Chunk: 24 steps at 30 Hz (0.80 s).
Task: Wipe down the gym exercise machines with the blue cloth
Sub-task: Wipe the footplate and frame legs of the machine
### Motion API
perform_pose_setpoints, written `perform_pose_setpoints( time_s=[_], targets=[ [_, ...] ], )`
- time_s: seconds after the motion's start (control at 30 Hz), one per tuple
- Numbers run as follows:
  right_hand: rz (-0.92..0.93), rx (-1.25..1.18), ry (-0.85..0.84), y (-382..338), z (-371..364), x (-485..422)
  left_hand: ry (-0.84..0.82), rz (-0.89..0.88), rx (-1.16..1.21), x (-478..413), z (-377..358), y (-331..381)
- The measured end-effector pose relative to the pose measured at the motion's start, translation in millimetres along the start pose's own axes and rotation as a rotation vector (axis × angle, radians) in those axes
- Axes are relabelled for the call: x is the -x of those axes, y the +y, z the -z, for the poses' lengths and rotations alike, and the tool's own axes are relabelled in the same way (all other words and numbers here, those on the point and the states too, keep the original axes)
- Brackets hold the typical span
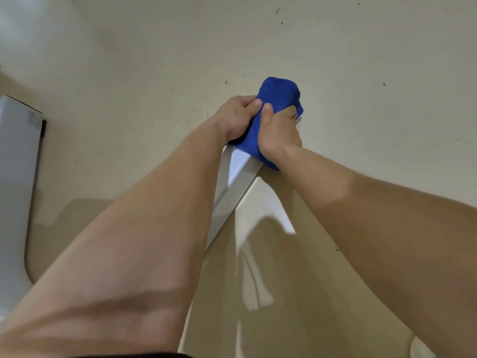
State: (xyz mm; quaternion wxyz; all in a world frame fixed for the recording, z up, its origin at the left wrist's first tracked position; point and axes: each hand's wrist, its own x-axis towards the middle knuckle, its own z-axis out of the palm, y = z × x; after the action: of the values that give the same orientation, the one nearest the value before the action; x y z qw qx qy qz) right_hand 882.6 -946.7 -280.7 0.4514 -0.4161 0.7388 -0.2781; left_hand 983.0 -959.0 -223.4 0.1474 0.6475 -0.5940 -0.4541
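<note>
The left grip [236, 117] and the right grip [278, 133] (bare hands, side by side) are clamped on the blue cloth [280, 93], with the fingers curled round it and the thumbs close together on top. The cloth is wrapped over a white machine bar [238, 182] that runs back toward the camera between the forearms. Below lies a glossy beige floor [129, 60] — a white panel [15, 164] stands at the left edge.

Just above centre frame, my left hand [236, 118] and right hand [280, 136] both grip the blue cloth [277, 95], bunched around a white machine bar [233, 184] slanting toward lower centre. A speckled beige floor [129, 60] lies beyond, with a white panel [15, 177] at the left edge.
</note>
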Motion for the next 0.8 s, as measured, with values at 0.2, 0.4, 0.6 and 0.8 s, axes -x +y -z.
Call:
perform_pose_setpoints(
  time_s=[0.2, 0.4, 0.6, 0.8],
  targets=[
    [0.008, -0.018, 0.027, 2.5, -8.3, 31.5, 0.016, -0.010, 0.026, 30.9, -1.7, -16.6],
    [-0.005, -0.070, -0.068, 26.2, -45.3, 138.6, 0.000, 0.073, -0.020, 118.8, 12.2, -68.7],
    [-0.164, -0.204, -0.159, 50.2, -95.1, 220.8, -0.007, 0.207, 0.066, 216.6, 23.1, -117.6],
    [-0.179, -0.101, -0.275, 65.9, -122.7, 302.0, 0.071, 0.290, -0.048, 286.3, 32.8, -161.6]
  ],
)
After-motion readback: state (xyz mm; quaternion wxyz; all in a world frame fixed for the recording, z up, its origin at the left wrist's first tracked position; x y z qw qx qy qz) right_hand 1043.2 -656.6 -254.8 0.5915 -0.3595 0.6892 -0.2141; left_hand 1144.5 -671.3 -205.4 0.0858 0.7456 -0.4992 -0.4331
